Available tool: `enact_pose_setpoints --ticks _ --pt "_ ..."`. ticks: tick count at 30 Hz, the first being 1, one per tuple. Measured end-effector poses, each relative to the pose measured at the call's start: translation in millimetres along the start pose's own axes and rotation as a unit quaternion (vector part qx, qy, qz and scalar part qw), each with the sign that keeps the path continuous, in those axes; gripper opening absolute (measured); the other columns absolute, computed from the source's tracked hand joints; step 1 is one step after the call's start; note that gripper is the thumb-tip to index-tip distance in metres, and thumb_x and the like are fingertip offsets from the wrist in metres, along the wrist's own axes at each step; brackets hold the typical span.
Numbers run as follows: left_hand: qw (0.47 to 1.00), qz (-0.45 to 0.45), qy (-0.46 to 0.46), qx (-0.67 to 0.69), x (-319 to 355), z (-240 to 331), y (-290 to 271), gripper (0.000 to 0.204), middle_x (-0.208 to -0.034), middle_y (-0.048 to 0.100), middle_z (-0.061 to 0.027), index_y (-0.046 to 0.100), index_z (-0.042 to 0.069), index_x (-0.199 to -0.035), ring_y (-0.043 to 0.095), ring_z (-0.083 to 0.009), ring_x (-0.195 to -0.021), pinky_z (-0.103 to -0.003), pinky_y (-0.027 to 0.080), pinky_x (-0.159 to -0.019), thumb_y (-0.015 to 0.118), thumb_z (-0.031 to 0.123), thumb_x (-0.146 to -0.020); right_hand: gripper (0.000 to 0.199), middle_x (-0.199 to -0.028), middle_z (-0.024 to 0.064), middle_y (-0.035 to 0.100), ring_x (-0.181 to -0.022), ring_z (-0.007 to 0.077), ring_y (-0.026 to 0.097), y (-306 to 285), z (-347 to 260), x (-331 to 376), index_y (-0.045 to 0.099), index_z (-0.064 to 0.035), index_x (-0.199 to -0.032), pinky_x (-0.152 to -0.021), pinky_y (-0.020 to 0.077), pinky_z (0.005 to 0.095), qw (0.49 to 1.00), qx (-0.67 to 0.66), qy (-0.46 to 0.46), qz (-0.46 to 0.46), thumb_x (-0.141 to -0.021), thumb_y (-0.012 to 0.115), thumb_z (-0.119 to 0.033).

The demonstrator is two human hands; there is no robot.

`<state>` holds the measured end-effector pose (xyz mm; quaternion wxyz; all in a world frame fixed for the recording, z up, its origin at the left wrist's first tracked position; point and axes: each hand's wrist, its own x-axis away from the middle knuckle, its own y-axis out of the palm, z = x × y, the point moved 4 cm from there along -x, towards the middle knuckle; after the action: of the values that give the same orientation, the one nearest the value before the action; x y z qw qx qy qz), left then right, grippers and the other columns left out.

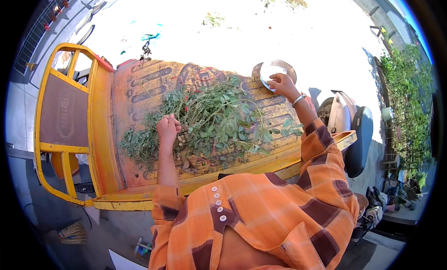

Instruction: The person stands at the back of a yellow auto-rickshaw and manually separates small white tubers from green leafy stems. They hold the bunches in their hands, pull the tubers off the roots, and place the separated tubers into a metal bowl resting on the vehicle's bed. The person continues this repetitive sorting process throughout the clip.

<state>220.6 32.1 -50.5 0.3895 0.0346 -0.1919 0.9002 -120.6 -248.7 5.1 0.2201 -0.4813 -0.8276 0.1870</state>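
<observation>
A heap of uprooted leafy peanut plants (219, 109) lies on the rusty yellow cart bed in front of me. My left hand (168, 127) is closed at the left part of the heap, around plant stems. Tan pod-like lumps (180, 139) show just beside it. At the far right of the bed stands a round, shiny metal bowl (279, 67), its inside washed out by glare. My right hand (283, 85) reaches over the bowl's near rim, fingers bent down and drawn together. Whatever those fingers hold, if anything, is hidden.
A yellow metal frame (63, 144) with a brown panel closes the cart's left end. The cart's near rail (125, 202) runs in front of my body. A dark seat (359, 142) stands off its right end. A straw broom (73, 233) lies at lower left. Green plants (409, 116) grow at right.
</observation>
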Motion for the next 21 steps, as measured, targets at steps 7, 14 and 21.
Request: enact_pose_setpoints --ticks 7,14,21 --pt "0.99 -0.004 0.047 0.13 3 9 9 0.037 -0.064 0.059 -0.0076 0.054 -0.001 -0.072 0.06 -0.0146 -0.053 -0.026 0.052 -0.05 0.044 0.027 -0.094 0.026 -0.08 0.0076 0.065 -0.072 0.0119 0.062 43 3 84 0.059 0.0033 -0.102 -0.063 0.0505 0.0255 0.959 0.065 -0.169 -0.216 -0.084 0.061 -0.015" --pt "0.908 -0.074 0.074 0.405 14 36 1 0.037 -0.075 0.059 -0.0107 0.05 0.002 -0.076 0.063 -0.0196 -0.063 -0.036 0.059 -0.06 0.038 0.03 -0.097 0.032 -0.079 0.0035 0.065 -0.074 0.0146 0.062 122 -23 128 0.059 0.001 -0.104 -0.065 0.05 0.0293 0.88 0.231 -0.214 -0.356 -0.08 0.065 -0.02" --pt "0.876 -0.172 0.075 0.444 20 43 7 0.036 -0.078 0.059 -0.0117 0.05 0.003 -0.077 0.063 -0.0195 -0.064 -0.038 0.058 -0.062 0.041 0.033 -0.096 0.055 -0.103 0.0077 0.058 -0.087 0.0176 0.058 200 -62 93 0.047 -0.0045 -0.121 -0.064 0.0513 0.0308 0.947 -0.229 0.026 -0.225 -0.081 0.065 -0.039"
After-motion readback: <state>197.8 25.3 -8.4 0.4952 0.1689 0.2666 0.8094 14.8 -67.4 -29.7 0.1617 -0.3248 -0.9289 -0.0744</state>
